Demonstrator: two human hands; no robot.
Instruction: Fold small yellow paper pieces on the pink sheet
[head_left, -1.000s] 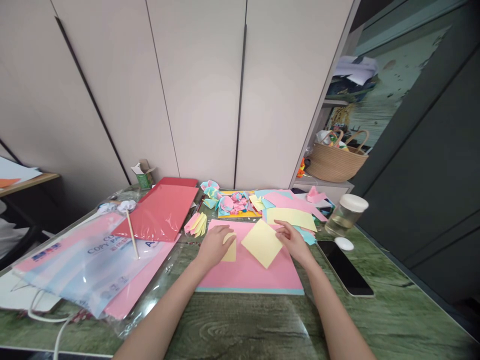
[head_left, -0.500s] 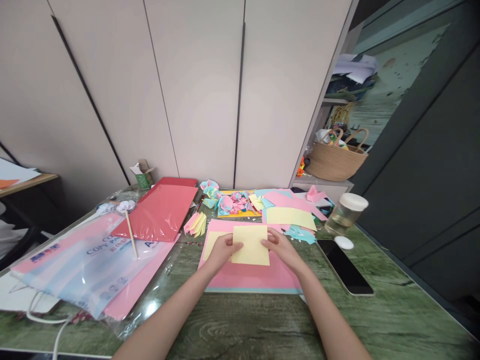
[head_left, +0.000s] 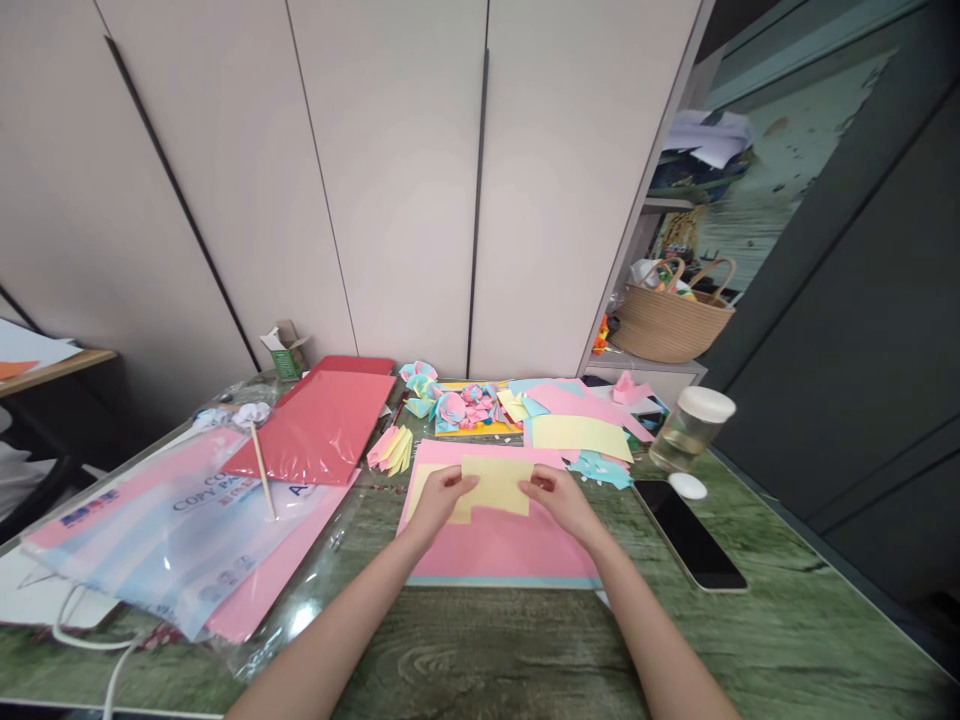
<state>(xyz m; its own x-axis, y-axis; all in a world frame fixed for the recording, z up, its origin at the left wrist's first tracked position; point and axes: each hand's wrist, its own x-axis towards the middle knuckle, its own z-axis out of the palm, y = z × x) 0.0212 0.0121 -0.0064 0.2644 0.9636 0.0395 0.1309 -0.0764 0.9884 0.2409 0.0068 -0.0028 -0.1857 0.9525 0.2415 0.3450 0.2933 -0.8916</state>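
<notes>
A small yellow sheet of paper [head_left: 496, 485] is held up between my two hands, over a stack of pink paper [head_left: 499, 555]. My left hand [head_left: 439, 500] pinches its left edge between thumb and fingers. On the opposite edge, my right hand [head_left: 559, 498] has the same kind of pinch. Another yellow sheet [head_left: 421, 480] lies on the pink stack, partly hidden behind my left hand. A blue edge shows along the bottom of the stack. Just beyond it on the left are folded pink and yellow strips [head_left: 391, 448].
Paper flowers [head_left: 452, 410] and cut paper scraps [head_left: 581, 432] lie behind the stack. To the right are a phone [head_left: 690, 535], a white lid [head_left: 688, 486] and a jar of liquid [head_left: 691, 430]. Red folders [head_left: 315, 425] and a plastic copy-paper bag [head_left: 180, 530] with a stick [head_left: 263, 470] cover the left.
The held yellow sheet has tilted away and looks shorter, with its lower edge higher. Both hands have shifted only slightly and keep their pinch.
</notes>
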